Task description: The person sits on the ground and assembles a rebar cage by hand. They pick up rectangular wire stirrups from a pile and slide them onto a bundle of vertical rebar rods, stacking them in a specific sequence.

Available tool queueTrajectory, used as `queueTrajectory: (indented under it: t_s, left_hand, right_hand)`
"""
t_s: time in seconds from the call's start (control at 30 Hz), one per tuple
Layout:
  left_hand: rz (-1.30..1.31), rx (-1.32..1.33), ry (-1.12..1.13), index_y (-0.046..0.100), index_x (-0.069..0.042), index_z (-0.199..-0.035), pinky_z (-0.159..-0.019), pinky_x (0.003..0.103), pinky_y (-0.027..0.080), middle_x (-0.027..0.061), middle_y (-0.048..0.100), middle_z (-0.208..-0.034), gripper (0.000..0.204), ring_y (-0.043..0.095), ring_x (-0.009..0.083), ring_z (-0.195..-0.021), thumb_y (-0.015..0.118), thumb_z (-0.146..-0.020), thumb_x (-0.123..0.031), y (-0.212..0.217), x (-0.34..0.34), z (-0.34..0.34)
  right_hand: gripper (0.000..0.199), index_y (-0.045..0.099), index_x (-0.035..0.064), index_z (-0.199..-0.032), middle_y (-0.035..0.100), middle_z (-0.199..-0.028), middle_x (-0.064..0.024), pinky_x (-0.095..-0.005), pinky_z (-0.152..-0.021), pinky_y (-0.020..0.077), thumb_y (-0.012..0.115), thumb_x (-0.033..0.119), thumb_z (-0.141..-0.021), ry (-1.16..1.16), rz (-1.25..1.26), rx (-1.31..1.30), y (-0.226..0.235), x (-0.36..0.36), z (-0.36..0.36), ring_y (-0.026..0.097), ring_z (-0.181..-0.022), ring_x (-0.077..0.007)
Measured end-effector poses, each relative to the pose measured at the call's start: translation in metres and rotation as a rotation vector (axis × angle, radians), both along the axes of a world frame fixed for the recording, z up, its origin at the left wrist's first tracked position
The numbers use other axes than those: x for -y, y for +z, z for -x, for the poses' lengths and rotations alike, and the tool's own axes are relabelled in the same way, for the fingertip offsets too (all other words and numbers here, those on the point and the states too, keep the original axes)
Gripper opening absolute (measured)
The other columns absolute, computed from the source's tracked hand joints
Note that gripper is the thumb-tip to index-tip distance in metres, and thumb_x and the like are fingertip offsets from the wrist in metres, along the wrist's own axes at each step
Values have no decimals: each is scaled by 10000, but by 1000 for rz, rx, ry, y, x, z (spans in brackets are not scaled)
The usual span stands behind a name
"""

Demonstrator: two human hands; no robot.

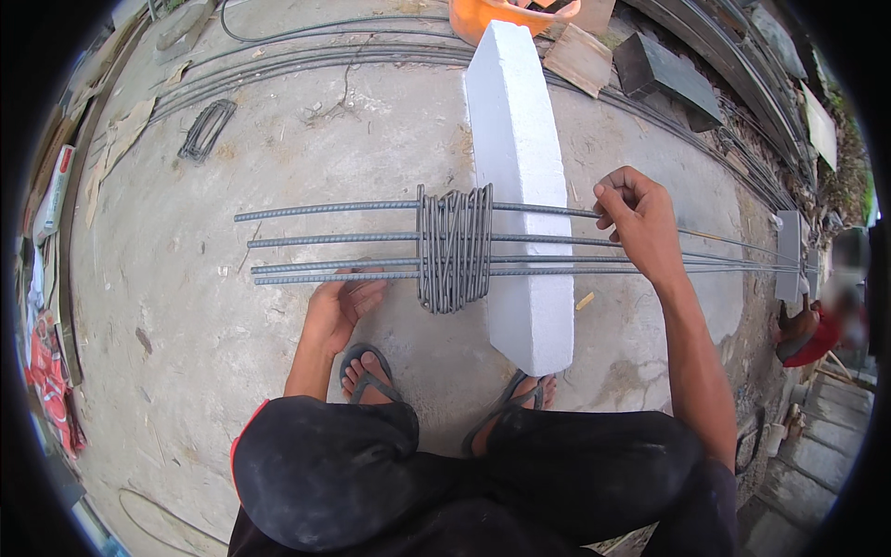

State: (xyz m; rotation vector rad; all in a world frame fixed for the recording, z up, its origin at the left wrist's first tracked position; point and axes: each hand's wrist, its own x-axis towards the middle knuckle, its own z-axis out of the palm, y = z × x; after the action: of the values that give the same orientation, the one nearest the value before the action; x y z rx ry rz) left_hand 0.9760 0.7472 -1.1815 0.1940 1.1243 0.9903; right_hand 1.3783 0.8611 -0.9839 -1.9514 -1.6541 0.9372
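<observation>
Several ribbed steel rebars [325, 240] run side by side across the view, raised over a white foam-like block [543, 311]. A bundle of grey rectangular steel stirrups [455, 251] encircles them, packed together just left of the block. My left hand [342, 306] is open at the near bars, left of the stirrups, its fingers reaching under them; whether it bears their weight I cannot tell. To the right of the block, my right hand [640, 218] lies over the farther bars, its fingers curled around the farthest rebar, part of which the hand hides.
Long rods [371, 58] lie along the far side by an orange tub [473, 17]. A small stirrup bundle [206, 130] rests on the concrete floor [186, 306]. At right, a grey block [788, 251] stands under the bars' far ends, beside a person in red [817, 339].
</observation>
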Motion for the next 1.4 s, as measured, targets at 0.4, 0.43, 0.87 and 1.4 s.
queueTrajectory:
  t_s: [0.4, 0.43, 0.87, 1.4]
  left_hand:
    - [-564, 707, 241, 172, -116, -1725, -1345, 597, 108, 186, 160, -1790, 894, 145, 356, -1657, 441, -1057, -646, 56, -62, -20]
    - [-578, 715, 251, 165, -122, -1728, -1346, 600, 99, 186, 149, -1793, 904, 131, 354, -1661, 451, -1050, -646, 59, -61, -22]
    - [-589, 739, 246, 112, -114, -1733, -1339, 642, 78, 169, 85, -1805, 818, 68, 385, -1664, 245, -1105, -621, 60, -60, -17]
    - [-543, 777, 251, 152, -173, -1737, -1337, 634, 38, 154, 83, -1810, 813, 45, 359, -1672, 390, -1077, -584, 62, -62, -20]
  right_hand:
    - [1191, 273, 17, -1668, 573, -1463, -325, -506, -996, 583, 836, 599, -794, 52, -135, 475, -71, -112, 45, 693, -1217, -458]
    - [1207, 236, 22, -1678, 555, -1475, -326, -522, -992, 583, 834, 583, -793, 79, -104, 510, -77, -109, 53, 689, -1212, -475]
    - [1136, 246, 10, -1674, 578, -1412, -346, -562, -985, 581, 810, 446, -789, 63, -38, 525, -91, -103, 58, 689, -1164, -526]
    - [1246, 259, -75, -1640, 377, -1643, -311, -543, -1237, 333, 955, 421, -733, 173, -546, 359, -58, 159, -42, 418, -1486, -489]
